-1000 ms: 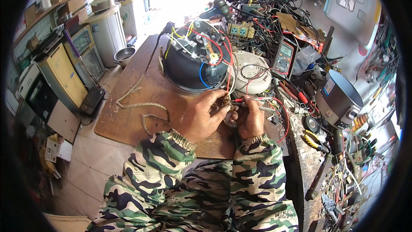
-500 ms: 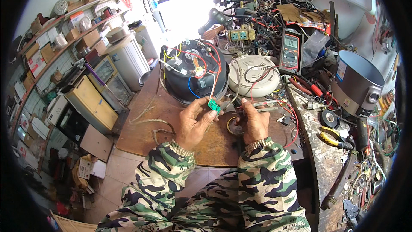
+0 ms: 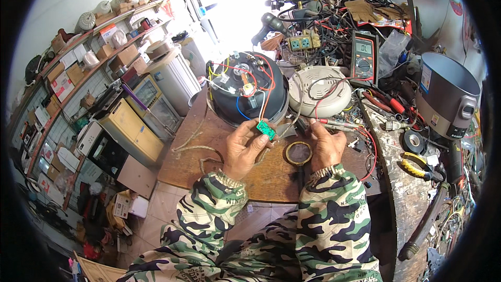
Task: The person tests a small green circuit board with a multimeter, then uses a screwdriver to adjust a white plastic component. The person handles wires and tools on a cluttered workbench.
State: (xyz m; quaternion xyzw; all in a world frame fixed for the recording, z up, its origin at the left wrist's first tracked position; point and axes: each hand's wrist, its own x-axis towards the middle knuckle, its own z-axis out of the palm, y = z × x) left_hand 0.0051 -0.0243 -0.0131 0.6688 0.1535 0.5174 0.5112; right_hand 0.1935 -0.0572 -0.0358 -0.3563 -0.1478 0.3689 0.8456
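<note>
My left hand [image 3: 241,150] pinches a small green circuit board [image 3: 265,130] between thumb and fingers. Orange and white wires rise from the board to the black round cooker base [image 3: 248,91], which lies upturned with its wiring exposed. To the right of it, my right hand [image 3: 327,147] is closed with its thumb uppermost; what its fingers hold, if anything, is hidden. Just behind those fingers lie red-tipped test probes [image 3: 336,123]. A brass-coloured ring [image 3: 298,153] rests on the wooden bench [image 3: 250,184] between my hands.
A beige round cover [image 3: 319,94] sits behind my right hand, near an upright multimeter [image 3: 364,58]. Tangled cables fill the back. On the right are a grey pot-shaped shell [image 3: 448,96], black tape [image 3: 413,141] and yellow-handled pliers [image 3: 417,166]. Loose cord [image 3: 190,148] lies left.
The view has shifted, so the scene sits farther right. My right hand has moved away from the ring, uncovering it. My left hand still holds the board, now turned somewhat.
</note>
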